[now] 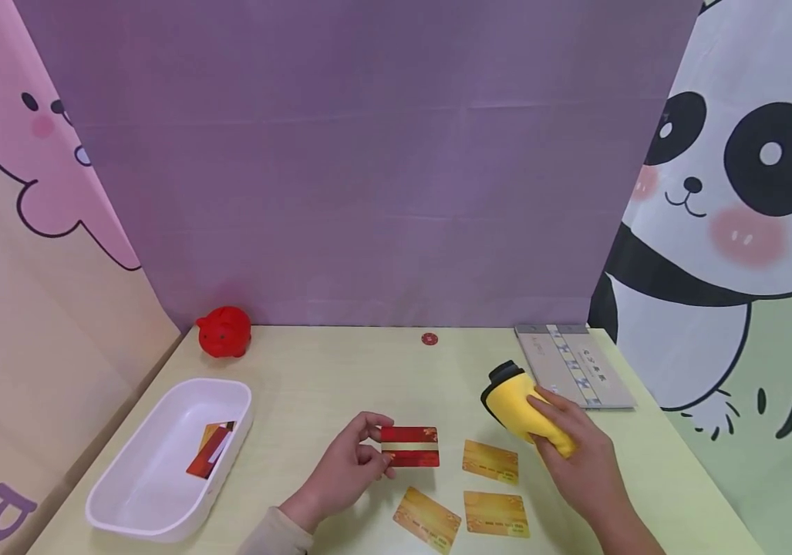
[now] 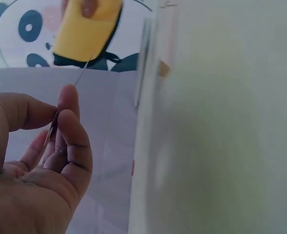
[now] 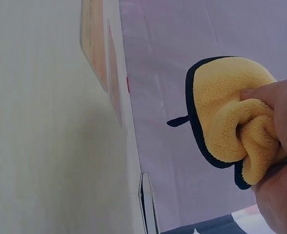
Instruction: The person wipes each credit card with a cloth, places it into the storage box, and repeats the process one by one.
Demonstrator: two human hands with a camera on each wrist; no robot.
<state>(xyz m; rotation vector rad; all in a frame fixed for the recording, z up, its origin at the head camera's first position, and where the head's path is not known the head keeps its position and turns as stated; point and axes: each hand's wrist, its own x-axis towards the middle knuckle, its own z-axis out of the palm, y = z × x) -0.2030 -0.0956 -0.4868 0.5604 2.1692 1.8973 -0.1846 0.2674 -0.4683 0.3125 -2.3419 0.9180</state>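
Observation:
My left hand [image 1: 348,468] pinches a red card [image 1: 409,435] with a gold stripe by its left end, between thumb and fingers. In the left wrist view the card [image 2: 83,72] appears edge-on as a thin line. My right hand [image 1: 579,455] grips a bunched yellow cloth [image 1: 517,401], held to the right of the card. Dark trim and a small dark loop show on the cloth [image 3: 228,78] in the right wrist view. Below the hands lie three gold cards on the table: one upper [image 1: 490,462], one lower right [image 1: 496,514] and one tilted [image 1: 427,520].
On the left stands a white plastic basin [image 1: 139,470] with a few red and gold cards [image 1: 211,451] inside. Behind it sits a red piggy bank [image 1: 225,332]. A small red disc [image 1: 429,338] lies at the table's back edge, and a grey flat book [image 1: 604,370] at the back right.

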